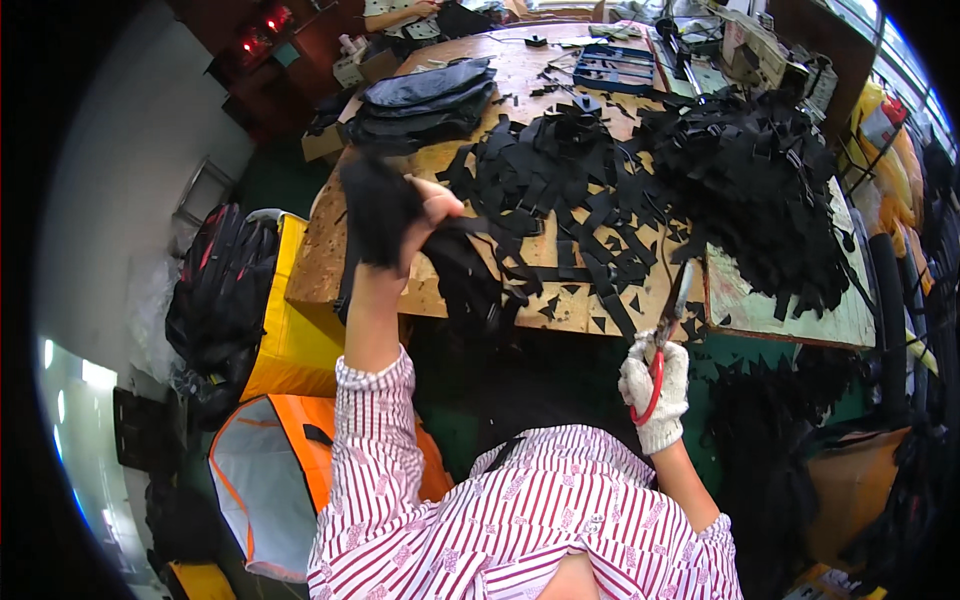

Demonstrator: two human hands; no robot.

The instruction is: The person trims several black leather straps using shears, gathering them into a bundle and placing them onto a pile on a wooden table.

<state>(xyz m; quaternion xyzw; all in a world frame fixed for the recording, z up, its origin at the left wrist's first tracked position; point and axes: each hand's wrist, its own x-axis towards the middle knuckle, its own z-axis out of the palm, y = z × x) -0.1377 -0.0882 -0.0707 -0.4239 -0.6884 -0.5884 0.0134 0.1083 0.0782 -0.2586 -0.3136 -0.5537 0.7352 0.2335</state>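
Note:
Above the left front of the wooden table, my bare left hand is closed on a black fabric piece, blurred by motion. More black fabric and straps drape over the table's front edge beside it. In a white knit glove, my right hand grips a pair of scissors by the red handles. Their metal blades point up, over the table's front edge. A loose black strap lies close to the left of the blades. Small black fabric scraps are scattered around there.
Heaps of black straps and a bigger pile cover the middle and right. A stack of dark fabric pieces lies far left, a blue tray at the back. Yellow and orange bags stand on the left.

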